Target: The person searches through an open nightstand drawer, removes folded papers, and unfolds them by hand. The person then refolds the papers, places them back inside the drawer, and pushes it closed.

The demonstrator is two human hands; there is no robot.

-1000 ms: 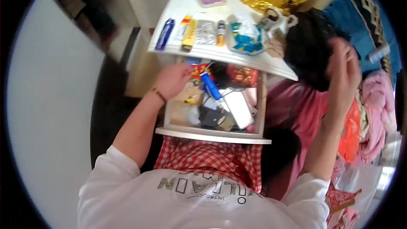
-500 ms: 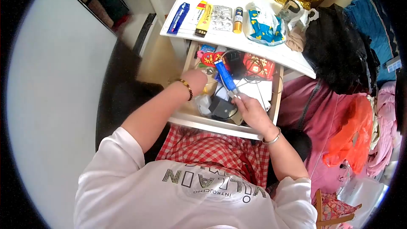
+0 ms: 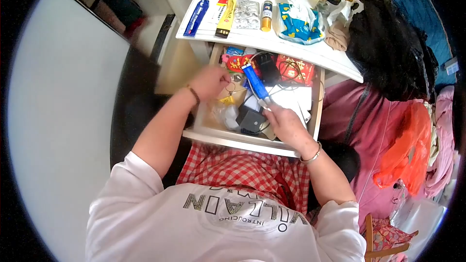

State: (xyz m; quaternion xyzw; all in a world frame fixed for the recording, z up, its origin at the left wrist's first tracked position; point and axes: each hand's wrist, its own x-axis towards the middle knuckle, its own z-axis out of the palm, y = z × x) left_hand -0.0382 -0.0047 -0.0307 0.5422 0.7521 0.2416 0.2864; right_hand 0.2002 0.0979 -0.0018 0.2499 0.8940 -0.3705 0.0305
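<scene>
My right hand (image 3: 287,127) is closed on the white end of a blue tube (image 3: 255,81), which points up and away over the drawer. At the left side of the open drawer (image 3: 213,136), my left hand (image 3: 211,83) is slightly blurred, its fingertips pinched together. Just below those fingertips shows a thin loop (image 3: 234,89), and I cannot tell whether it is held. Under it lies a small yellow piece (image 3: 227,100). Around my hands in the drawer are a dark grey box (image 3: 252,120), a crumpled clear plastic bag (image 3: 228,115), red packets (image 3: 297,69) and dark cables.
Above the drawer, the white tabletop (image 3: 204,25) carries a blue box (image 3: 196,18), a yellow box (image 3: 226,17), a blister pack (image 3: 247,14), a small bottle (image 3: 266,16) and a blue duck-print pack (image 3: 297,24). Black bags (image 3: 388,53) and pink fabric (image 3: 340,111) lie to the right.
My left hand has drawn back leftward from over the drawer's contents. The right hand keeps hold of the blue tube, nearly in place. The whole view has shifted slightly.
</scene>
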